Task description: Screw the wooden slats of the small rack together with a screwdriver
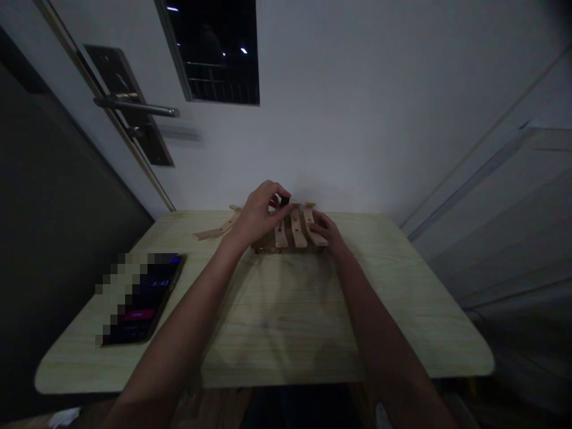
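Note:
A small wooden assembly [292, 233] of curved slats on a base stands at the far middle of the pale table [286, 316]. My left hand [259, 213] hovers over its left end, fingers pinched on a small dark piece [284, 202] at the top of a slat. On the right side, my right hand [325, 231] rests against the outermost slat, fingers curled on it. Two loose curved wooden strips [218, 229] lie on the table just left of the assembly, behind my left wrist.
A phone [145, 298] with a lit screen lies on the table's left part, partly blurred out. Behind the table is a white wall with a dark window [214, 50]. A door with a metal handle [136, 108] stands at the left.

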Motion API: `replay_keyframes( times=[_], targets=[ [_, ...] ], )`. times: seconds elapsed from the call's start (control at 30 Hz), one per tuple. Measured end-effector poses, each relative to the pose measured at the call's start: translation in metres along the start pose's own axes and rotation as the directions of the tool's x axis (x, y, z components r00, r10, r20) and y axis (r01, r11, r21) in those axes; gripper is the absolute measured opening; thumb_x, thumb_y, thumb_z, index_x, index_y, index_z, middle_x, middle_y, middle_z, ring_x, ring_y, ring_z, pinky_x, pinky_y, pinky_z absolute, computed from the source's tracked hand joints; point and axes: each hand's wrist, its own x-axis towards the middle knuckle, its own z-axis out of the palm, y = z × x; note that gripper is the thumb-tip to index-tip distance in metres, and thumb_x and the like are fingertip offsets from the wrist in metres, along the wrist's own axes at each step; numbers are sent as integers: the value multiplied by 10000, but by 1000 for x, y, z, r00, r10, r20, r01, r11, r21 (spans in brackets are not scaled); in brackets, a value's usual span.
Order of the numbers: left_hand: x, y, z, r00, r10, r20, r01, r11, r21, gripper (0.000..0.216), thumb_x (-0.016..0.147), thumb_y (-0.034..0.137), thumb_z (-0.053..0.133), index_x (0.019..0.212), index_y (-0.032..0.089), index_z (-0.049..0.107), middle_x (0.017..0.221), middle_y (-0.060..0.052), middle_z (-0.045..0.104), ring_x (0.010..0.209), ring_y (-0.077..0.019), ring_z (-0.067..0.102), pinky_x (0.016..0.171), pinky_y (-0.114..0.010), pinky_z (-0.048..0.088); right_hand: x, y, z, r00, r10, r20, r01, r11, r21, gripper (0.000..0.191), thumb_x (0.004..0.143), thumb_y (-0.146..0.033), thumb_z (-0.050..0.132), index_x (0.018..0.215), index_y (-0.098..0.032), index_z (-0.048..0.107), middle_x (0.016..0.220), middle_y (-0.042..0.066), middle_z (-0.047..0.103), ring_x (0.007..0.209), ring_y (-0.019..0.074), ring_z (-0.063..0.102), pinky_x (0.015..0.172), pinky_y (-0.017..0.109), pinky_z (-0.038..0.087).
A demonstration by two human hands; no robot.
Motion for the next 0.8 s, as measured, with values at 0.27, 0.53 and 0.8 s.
replay_keyframes(
  times=[0.27,0.53,0.8],
  targets=[
    [0,-6,4,995,-88,-56,88,996,-4,160,758,86,607,845,175,506,857,1,542,723,-85,570,657,-216,556,1,2,0,1000,7,-10,-7,1000,9,580,577,-453,744,1097,-223,625,1182,79,658,1128,282,580,1005,469,430],
    [0,-9,-1,987,-162,-17,159,981,-112,182,759,101,564,923,172,530,943,-23,599,776,-95,613,703,-230,576,0,2,0,1000,5,-29,-4,1000,30,577,573,-436,755,1093,-222,624,1194,76,653,1132,280,579,1009,456,428],
    [-2,-9,0,997,-72,17,73,994,-84,338,776,39,471,1037,176,637,1034,-61,647,947,-145,623,816,-297,569,0,1,-1,1000,7,-14,-7,1000,4,581,599,-456,744,1116,-226,614,1226,80,636,1136,268,576,1007,447,432]
  ],
)
